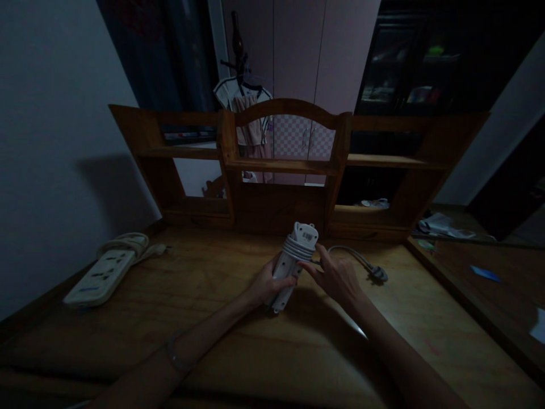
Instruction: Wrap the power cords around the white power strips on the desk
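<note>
My left hand (267,284) is wrapped round the lower body of a white power strip (293,258), holding it tilted up off the wooden desk (213,318). Its grey cord (298,247) is coiled round the strip's upper half. My right hand (336,275) sits just right of the strip, fingers pinched at the cord where it leaves the coil. The loose end of the cord runs right along the desk to a plug (378,274).
A second white power strip (100,276) with a bundled cord lies at the desk's far left by the wall. A wooden shelf unit (285,165) stands along the back edge. Papers (443,225) lie on a side surface at right.
</note>
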`<control>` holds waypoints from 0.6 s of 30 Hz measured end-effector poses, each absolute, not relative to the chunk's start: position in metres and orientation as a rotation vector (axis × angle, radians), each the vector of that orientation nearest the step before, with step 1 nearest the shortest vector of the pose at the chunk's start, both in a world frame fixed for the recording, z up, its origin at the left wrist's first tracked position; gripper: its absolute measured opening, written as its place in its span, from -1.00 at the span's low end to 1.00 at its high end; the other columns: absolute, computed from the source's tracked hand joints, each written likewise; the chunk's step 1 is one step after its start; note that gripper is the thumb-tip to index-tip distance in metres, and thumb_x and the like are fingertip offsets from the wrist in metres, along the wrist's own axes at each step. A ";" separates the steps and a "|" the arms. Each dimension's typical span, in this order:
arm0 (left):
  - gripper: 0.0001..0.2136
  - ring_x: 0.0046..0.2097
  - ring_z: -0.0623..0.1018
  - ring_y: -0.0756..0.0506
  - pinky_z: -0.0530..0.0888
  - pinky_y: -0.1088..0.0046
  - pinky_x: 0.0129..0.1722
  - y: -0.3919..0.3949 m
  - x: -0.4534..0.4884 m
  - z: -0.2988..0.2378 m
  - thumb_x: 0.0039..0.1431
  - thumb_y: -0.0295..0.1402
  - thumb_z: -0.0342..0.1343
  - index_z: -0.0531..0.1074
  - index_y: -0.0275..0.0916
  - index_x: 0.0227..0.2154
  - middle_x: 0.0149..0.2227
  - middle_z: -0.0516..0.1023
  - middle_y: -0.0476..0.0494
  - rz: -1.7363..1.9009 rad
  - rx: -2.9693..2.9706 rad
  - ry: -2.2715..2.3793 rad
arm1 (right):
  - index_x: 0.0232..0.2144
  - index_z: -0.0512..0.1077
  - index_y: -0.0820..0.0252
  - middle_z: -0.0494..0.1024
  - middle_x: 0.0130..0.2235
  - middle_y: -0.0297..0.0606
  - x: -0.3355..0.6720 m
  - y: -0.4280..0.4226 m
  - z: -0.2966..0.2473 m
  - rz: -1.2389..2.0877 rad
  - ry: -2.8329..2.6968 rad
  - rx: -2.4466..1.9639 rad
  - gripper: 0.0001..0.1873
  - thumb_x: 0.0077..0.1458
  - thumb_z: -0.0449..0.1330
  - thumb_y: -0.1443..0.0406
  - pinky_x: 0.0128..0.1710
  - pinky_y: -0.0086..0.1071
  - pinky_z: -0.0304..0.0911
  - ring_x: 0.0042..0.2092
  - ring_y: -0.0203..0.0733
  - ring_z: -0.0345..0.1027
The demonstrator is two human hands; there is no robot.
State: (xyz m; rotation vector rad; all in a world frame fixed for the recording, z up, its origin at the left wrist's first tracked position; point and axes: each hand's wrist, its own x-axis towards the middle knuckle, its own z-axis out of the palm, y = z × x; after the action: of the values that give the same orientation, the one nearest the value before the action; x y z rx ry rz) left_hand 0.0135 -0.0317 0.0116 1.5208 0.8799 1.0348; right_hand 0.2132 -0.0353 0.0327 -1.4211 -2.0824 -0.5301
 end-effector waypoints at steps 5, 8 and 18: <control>-0.55 -0.25 0.52 -0.11 0.45 0.38 -0.23 -0.031 0.013 0.009 -0.06 -0.36 0.23 0.34 -0.26 -0.04 -0.24 0.54 -0.14 1.045 1.508 0.892 | -0.06 0.36 0.27 0.58 -0.39 -0.10 0.214 -0.034 0.031 -0.538 -2.105 -1.408 -0.47 0.23 -0.07 -0.04 -0.55 -0.38 -0.15 -0.50 -0.17 0.40; -0.54 -0.23 0.53 -0.12 0.45 0.38 -0.22 -0.030 0.014 0.009 -0.06 -0.34 0.23 0.33 -0.27 -0.04 -0.24 0.53 -0.14 1.023 1.509 0.904 | -0.06 0.36 0.27 0.58 -0.36 -0.09 0.215 -0.033 0.030 -0.547 -2.110 -1.398 -0.46 0.22 -0.05 -0.05 -0.54 -0.38 -0.12 -0.49 -0.16 0.41; -0.53 -0.21 0.51 -0.12 0.44 0.39 -0.21 -0.030 0.013 0.009 -0.07 -0.35 0.23 0.34 -0.28 -0.04 -0.21 0.52 -0.14 1.039 1.535 0.913 | -0.06 0.36 0.30 0.58 -0.37 -0.09 0.216 -0.032 0.031 -0.553 -2.125 -1.396 -0.42 0.21 -0.05 -0.07 -0.54 -0.37 -0.13 -0.48 -0.16 0.41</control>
State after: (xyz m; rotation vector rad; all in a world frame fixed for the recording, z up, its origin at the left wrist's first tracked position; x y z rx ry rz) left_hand 0.0133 -0.0300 0.0090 1.5355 0.9134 1.0391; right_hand 0.2155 -0.0323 0.0307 -1.3955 -2.1247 -0.5529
